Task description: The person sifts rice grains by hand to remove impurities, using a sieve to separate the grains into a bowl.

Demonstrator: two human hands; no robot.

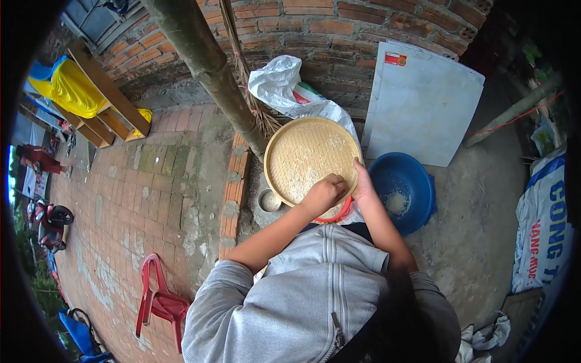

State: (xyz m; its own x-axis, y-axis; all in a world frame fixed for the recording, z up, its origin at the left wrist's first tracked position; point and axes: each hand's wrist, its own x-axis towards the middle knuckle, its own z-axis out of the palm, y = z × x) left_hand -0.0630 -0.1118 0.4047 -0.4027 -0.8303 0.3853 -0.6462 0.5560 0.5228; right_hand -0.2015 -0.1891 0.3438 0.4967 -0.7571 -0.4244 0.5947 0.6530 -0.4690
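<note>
A round woven bamboo winnowing tray tilts in front of my body, with pale grains, which look like rice, scattered over its lower half. My right hand grips the tray's right rim, thumb up along the edge. Over the tray's lower right part, my left hand is closed with its fingers curled together; what is in them, if anything, is hidden. Beneath the tray shows part of a red basin with grain in it. To the right stands a blue basin with some pale grains at the bottom.
A small round container of grain sits left of the tray. Behind are a white sack, a bamboo pole and a leaning white board. A red plastic chair and a low brick edge are on the left.
</note>
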